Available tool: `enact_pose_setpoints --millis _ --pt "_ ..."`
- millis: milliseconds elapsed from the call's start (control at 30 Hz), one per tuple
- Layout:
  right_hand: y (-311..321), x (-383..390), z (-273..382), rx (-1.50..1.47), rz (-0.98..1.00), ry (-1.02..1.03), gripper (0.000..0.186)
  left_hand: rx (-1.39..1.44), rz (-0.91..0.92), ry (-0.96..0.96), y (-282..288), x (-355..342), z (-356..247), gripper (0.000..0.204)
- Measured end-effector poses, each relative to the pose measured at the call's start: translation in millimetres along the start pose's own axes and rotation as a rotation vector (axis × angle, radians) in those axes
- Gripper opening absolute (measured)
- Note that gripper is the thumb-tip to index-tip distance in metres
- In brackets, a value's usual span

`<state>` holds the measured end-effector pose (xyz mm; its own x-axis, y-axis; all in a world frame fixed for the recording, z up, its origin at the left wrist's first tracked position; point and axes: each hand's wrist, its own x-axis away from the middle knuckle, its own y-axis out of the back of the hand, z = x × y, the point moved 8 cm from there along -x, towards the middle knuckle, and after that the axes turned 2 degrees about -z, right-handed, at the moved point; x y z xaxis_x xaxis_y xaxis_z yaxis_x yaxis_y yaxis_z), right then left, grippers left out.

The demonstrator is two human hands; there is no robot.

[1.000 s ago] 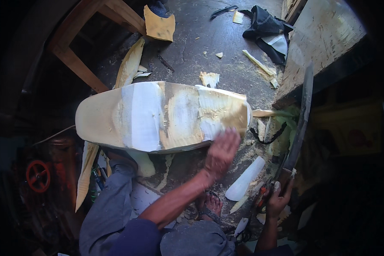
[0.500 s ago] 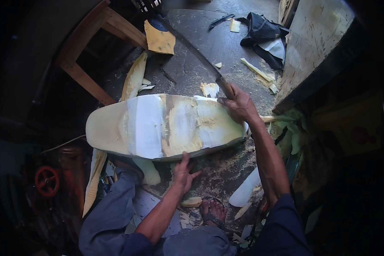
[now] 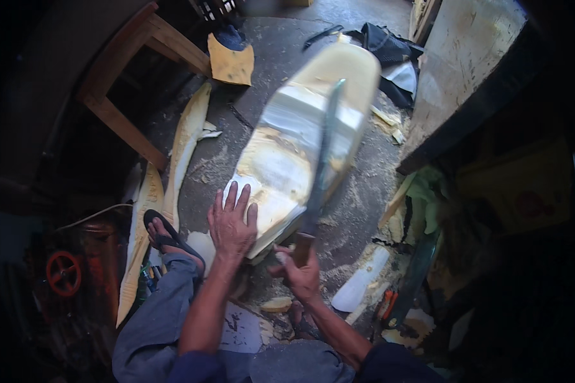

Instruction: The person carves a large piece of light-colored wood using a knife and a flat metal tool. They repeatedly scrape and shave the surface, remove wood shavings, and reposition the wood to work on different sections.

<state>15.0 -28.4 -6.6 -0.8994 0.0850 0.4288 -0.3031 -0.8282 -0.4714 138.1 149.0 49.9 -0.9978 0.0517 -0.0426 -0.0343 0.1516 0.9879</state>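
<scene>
A long cream-and-white foam block [image 3: 271, 153], shaped like a seat with rough, patchy cut surfaces, lies lengthwise away from me, tilted toward the upper right. My left hand [image 3: 233, 226] is spread over its near end, fingers apart. My right hand [image 3: 300, 274] grips the wooden handle of a long knife [image 3: 322, 147] just beside that near end. The blade, somewhat blurred, points away from me over the right part of the block, which it partly hides.
A wooden frame [image 3: 102, 76] stands upper left, near a yellow foam piece [image 3: 230, 64]. A worn board [image 3: 460, 64] is upper right, beside black fabric [image 3: 386, 48]. Long foam offcuts [image 3: 185, 147] and shavings litter the floor. A red wheel [image 3: 64, 271] sits lower left; my sandaled foot [image 3: 163, 230] is nearby.
The block has turned from crosswise to lengthwise. My left hand has moved forward onto its near end. My right hand has drawn back toward me, and the blade has swung over the block.
</scene>
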Motion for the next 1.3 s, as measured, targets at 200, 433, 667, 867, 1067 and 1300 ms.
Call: enact_pose_setpoints --millis 200,433,667,867,1067,1300 --pt "39.2 0.1 39.0 0.719 -0.016 0.207 0.051 -0.198 0.123 0.003 -8.1 -41.8 118.1 0.051" --pt "53.1 12.6 47.5 0.815 0.102 0.234 0.059 0.073 -0.090 0.018 -13.8 -47.2 138.4 0.045" --pt "36.5 37.1 42.7 0.994 0.033 0.192 0.058 -0.014 0.010 0.120 -15.4 -86.2 173.4 0.048" --pt "16.4 51.9 37.3 1.027 0.000 0.130 0.060 -0.152 -0.070 0.118 -12.8 -74.3 154.4 0.058" --pt "19.6 56.6 24.7 1.049 -0.036 0.073 0.058 -0.096 -0.061 0.112 -14.8 -77.0 160.6 0.059" --pt "6.8 43.1 20.3 1.058 -0.013 0.110 0.057 -0.122 -0.057 0.099 -14.6 -76.7 156.8 0.057"
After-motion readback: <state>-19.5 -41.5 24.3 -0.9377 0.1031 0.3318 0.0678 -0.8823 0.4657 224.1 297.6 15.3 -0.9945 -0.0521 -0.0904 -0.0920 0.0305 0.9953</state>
